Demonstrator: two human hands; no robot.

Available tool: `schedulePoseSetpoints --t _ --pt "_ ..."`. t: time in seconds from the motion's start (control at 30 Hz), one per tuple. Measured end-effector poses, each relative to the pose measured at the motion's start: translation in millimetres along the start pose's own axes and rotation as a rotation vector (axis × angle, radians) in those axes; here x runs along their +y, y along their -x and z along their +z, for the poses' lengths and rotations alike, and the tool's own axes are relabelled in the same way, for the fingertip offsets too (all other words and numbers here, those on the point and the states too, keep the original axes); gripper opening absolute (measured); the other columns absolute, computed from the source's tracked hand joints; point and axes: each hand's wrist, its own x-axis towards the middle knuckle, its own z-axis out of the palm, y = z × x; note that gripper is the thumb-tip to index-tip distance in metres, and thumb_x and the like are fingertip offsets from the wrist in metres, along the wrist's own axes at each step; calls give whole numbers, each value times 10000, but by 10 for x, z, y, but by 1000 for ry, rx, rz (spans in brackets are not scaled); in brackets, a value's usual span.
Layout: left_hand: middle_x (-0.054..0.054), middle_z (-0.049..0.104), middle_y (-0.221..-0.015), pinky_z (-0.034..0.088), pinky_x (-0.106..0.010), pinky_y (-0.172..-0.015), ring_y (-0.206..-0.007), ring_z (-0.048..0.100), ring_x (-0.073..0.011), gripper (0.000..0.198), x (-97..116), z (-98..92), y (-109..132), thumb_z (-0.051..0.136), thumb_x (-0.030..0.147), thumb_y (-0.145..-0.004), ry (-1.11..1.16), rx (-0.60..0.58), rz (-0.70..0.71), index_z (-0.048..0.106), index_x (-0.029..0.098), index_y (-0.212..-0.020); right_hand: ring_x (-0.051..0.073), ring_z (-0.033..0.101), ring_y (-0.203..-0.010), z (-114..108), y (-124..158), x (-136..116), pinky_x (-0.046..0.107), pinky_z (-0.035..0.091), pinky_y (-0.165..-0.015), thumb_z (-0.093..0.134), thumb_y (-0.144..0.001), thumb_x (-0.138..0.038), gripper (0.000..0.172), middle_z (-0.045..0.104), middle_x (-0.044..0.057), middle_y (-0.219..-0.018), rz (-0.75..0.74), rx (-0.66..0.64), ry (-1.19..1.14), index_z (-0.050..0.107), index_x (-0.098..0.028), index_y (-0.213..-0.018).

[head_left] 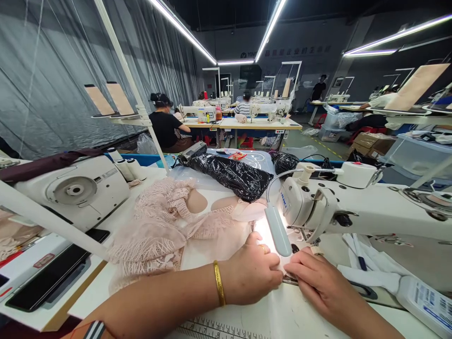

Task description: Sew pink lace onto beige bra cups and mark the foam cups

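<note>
Under the white sewing machine (367, 202), both hands meet at the lit edge of a pale pink fabric (262, 230). My left hand (251, 272), with a gold bangle at the wrist, has its fingers curled closed on that fabric. Close to the needle area, my right hand (319, 280) presses its fingers together at the fabric's edge; its fingertips nearly touch my left fingers. A grey lamp head (278, 230) on a bent neck hangs over the work and covers part of it. Pink lace (155, 230) lies bunched on the left.
A black plastic bag (229, 174) lies behind the fabric. To the right are scissors (363, 289) and a white labelled bottle (425, 301). A printed ruler (219, 328) runs along the front. Another machine (74, 193) stands left. A person in black (164, 127) sits ahead.
</note>
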Motion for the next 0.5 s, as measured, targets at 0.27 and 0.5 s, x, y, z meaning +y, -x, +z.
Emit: schedulePoseSetpoints --t 0.27,0.5 --pt "-10 606 -793 339 -472 -852 -731 500 -186 153 -170 104 -62 599 157 -888 33 27 -20 571 178 -739 218 598 -753 89 -53 22 341 492 -688 441 -1005 -118 298 638 37 -869 41 50 21 680 -280 -1079" --pt "-4 629 -793 369 -482 -896 -735 504 -174 164 -369 121 -100 604 85 -829 -21 -18 -30 590 186 -701 215 559 -715 140 -133 29 324 444 -604 396 -1022 -146 268 583 26 -813 94 32 99 629 -262 -959"
